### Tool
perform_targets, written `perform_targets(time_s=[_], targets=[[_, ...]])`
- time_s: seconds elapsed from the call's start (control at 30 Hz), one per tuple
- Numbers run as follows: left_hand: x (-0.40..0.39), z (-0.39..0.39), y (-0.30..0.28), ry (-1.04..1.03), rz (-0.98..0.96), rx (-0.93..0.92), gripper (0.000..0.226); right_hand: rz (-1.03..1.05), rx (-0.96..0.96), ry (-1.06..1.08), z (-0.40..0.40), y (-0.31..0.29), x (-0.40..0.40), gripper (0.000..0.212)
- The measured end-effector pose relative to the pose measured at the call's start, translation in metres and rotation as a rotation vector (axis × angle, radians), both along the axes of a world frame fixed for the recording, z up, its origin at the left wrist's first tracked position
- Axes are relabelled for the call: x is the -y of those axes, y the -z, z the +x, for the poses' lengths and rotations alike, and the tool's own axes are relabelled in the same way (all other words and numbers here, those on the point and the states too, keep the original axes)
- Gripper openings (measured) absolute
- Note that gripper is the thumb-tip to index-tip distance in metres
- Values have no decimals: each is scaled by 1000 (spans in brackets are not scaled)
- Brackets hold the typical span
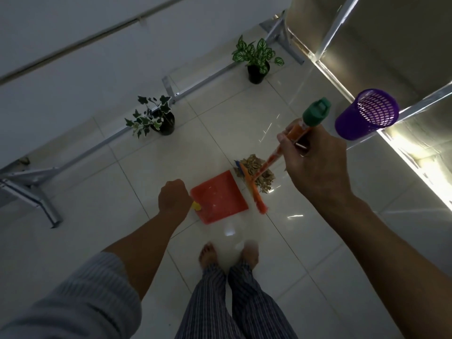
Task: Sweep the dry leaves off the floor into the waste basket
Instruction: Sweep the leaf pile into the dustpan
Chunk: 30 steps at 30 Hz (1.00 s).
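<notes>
White floor tiles: left hand [174, 198] grips dustpan [219, 197], right hand [315, 157] grips broom [255, 192]; draw leaves [256, 172] toward the pan's lip in short strokes.

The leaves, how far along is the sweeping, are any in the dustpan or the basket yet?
Done: the dry leaves sit gathered in one pile beside the red dustpan. In hand: the left hand holds the dustpan's handle, the right hand grips the broom, its head lying between pan and pile. Left: the pan looks bare of leaves, so sweeping them in and tipping them into the purple waste basket remains.
</notes>
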<state>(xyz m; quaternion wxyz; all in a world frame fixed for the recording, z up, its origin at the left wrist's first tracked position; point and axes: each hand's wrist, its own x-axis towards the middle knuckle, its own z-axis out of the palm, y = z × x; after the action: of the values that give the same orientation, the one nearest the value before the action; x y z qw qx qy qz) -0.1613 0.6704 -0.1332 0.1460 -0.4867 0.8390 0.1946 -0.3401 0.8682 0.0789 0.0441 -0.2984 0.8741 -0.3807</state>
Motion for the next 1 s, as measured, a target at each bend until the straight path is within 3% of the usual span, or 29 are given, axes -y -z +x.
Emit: perform_targets(time_s=[0.2, 0.37, 0.5, 0.63, 0.7, 0.83, 1.0], targets=[[-3, -1, -16, 42, 7, 88, 43, -12, 25, -21, 4, -6, 2, 30], [-10, -38, -57, 191, 81, 118, 60, 16, 30, -49, -5, -26, -4, 26], [-42, -112, -95, 368, 304, -212, 80, 1, -28, -26, -27, -47, -17, 27], [-90, -195, -129, 572, 331, -521, 79, -8, -69, 1, -63, -62, -37, 26], [-113, -226, -139, 611, 310, -645, 69, 1, -103, 0, -84, -64, -49, 25], [-154, -277, -148, 547, 361, -775, 26, 33, -73, 1, -124, -56, -73, 23], [-193, -333, -127, 483, 382, -615, 19, 152, 3, -41, -178, -33, -95, 22]])
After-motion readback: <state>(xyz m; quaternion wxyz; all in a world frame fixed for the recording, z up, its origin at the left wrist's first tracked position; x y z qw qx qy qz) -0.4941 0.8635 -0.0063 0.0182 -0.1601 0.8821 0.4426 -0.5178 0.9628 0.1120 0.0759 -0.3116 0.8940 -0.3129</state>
